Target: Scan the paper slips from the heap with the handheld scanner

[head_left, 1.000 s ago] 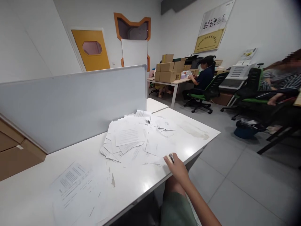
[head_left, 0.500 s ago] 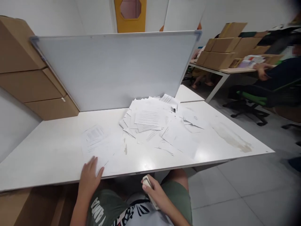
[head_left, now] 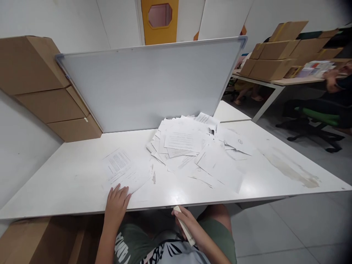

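My left hand (head_left: 117, 205) lies at the near edge of a printed sheet of paper (head_left: 120, 165), fingers stretched out flat on it. The sheet rests on the white table (head_left: 74, 176), left of a loose heap of papers (head_left: 181, 141). Over my lap, below the table's front edge, my right hand (head_left: 195, 227) is wrapped round a long cream stapler (head_left: 184, 228). Part of the stapler is hidden by my fingers. One large sheet (head_left: 220, 165) lies spread at the right of the heap.
A whiteboard (head_left: 154, 88) stands upright along the table's back. Stacked cardboard boxes (head_left: 52, 106) are at the left. Brown stains (head_left: 291, 168) mark the table's right part. Beyond, a person sits on a green chair (head_left: 319, 115) near another table with boxes (head_left: 275, 60).
My left hand has moved from the bare tabletop just below the sheet onto its near edge, with the fingers closer together. My right hand has turned the stapler slightly. The view has shifted left.
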Available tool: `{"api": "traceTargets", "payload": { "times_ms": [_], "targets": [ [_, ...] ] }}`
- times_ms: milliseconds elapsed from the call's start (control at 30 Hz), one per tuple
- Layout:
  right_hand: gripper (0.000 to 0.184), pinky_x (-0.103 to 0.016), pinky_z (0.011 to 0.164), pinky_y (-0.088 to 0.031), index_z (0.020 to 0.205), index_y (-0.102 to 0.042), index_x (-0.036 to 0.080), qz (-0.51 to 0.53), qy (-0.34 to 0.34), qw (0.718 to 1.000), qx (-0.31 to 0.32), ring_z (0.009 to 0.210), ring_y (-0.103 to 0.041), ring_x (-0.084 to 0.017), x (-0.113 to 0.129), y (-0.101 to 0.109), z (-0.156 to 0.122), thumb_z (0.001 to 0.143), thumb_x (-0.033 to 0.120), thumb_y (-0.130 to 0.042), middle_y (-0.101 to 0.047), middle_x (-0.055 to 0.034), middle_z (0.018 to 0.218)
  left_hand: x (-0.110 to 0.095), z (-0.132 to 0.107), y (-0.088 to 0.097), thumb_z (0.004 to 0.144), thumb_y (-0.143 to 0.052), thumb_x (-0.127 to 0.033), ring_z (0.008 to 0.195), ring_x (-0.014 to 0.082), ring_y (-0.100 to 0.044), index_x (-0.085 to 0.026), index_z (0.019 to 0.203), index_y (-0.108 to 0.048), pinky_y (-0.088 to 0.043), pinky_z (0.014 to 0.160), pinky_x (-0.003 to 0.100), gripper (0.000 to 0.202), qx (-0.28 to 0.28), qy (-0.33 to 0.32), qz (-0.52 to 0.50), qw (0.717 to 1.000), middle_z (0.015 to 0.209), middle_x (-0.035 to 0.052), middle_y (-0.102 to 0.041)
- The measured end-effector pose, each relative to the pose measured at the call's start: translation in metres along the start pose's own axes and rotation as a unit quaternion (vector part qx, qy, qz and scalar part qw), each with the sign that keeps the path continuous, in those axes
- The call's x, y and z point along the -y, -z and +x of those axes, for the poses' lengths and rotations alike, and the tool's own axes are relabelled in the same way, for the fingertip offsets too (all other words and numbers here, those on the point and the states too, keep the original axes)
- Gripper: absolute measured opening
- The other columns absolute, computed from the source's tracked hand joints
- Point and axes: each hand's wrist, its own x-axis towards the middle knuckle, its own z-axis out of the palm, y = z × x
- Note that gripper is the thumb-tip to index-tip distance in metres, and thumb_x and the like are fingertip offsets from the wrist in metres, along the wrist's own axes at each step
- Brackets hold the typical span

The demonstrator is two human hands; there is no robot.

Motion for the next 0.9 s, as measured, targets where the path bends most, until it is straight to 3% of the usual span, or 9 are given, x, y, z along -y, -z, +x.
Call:
{"api": "traceTargets", "payload": {
  "times_ms": [100, 200, 267, 367, 533, 700, 900],
  "targets": [
    [0.048, -0.019, 0.033, -0.021, 0.085, -0.053, 0.018, 0.033, -0.023, 0.998, 0.043, 0.035, -0.028, -0.006, -0.002, -0.009, -0.002, 0.072, 0.064, -0.061, -0.039, 0.0071, 0.053, -0.015, 0.007, 0.019, 0.092, -0.045, -0.013, 0.105, 0.0232, -0.060, -0.017, 0.091, -0.063, -0.038, 0.101, 0.042, 0.018, -0.025, -0.052, 0.009, 0.998, 0.091, 0.0039, -0.069],
    [0.046, -0.018, 0.032, -0.023, 0.089, -0.054, 0.017, 0.077, -0.035, 0.990, 0.112, 0.032, -0.030, -0.006, -0.007, -0.019, -0.002, 0.077, 0.062, -0.057, -0.042, 0.0072, 0.052, -0.046, 0.010, 0.035, 0.090, -0.047, -0.008, 0.109, 0.0225, -0.059, -0.016, 0.090, -0.063, -0.037, 0.103, 0.041, 0.018, -0.028, -0.095, -0.009, 0.995, 0.090, 0.0038, -0.068],
    [0.044, -0.018, 0.032, -0.025, 0.092, -0.055, 0.016, 0.101, -0.044, 0.982, 0.152, 0.032, -0.032, -0.006, -0.010, -0.023, 0.000, 0.080, 0.058, -0.056, -0.043, 0.0072, 0.052, -0.067, 0.006, 0.037, 0.089, -0.048, -0.007, 0.113, 0.0231, -0.057, -0.016, 0.092, -0.063, -0.037, 0.104, 0.041, 0.018, -0.020, -0.136, -0.024, 0.990, 0.090, 0.0035, -0.068],
    [0.041, -0.017, 0.031, -0.026, 0.091, -0.055, 0.015, 0.092, -0.045, 0.982, 0.160, 0.031, -0.034, -0.006, -0.014, -0.026, 0.005, 0.081, 0.055, -0.057, -0.044, 0.0073, 0.051, -0.088, -0.004, 0.030, 0.089, -0.048, -0.007, 0.115, 0.0232, -0.056, -0.018, 0.098, -0.064, -0.039, 0.103, 0.040, 0.021, -0.011, -0.176, -0.024, 0.984, 0.102, 0.0034, -0.068],
    [0.042, -0.016, 0.030, -0.026, 0.089, -0.054, 0.015, 0.079, -0.054, 0.983, 0.157, 0.030, -0.034, -0.005, -0.021, -0.026, 0.012, 0.081, 0.056, -0.057, -0.045, 0.0073, 0.050, -0.093, -0.019, 0.012, 0.090, -0.050, -0.019, 0.137, 0.0329, -0.031, -0.019, 0.134, -0.048, -0.035, 0.107, 0.049, 0.044, 0.044, -0.120, 0.011, 0.992, 0.144, 0.0072, -0.043],
    [0.046, -0.017, 0.030, -0.026, 0.089, -0.054, 0.015, 0.086, -0.056, 0.984, 0.147, 0.030, -0.035, -0.006, -0.031, -0.026, 0.017, 0.078, 0.059, -0.059, -0.046, 0.0071, 0.049, -0.100, -0.026, 0.003, 0.081, -0.040, 0.003, 0.141, 0.0284, -0.021, -0.017, 0.135, -0.047, -0.025, 0.114, 0.048, 0.058, 0.038, -0.105, 0.008, 0.994, 0.145, 0.0028, -0.040],
    [0.050, -0.018, 0.030, -0.027, 0.091, -0.054, 0.014, 0.114, -0.042, 0.987, 0.110, 0.030, -0.036, -0.006, -0.041, -0.024, 0.023, 0.077, 0.062, -0.060, -0.047, 0.0069, 0.050, -0.113, -0.027, 0.001, 0.082, -0.040, 0.001, 0.139, 0.0276, -0.025, -0.017, 0.134, -0.048, -0.027, 0.113, 0.046, 0.055, 0.027, -0.133, -0.002, 0.991, 0.145, 0.0019, -0.040]
  ]
}}
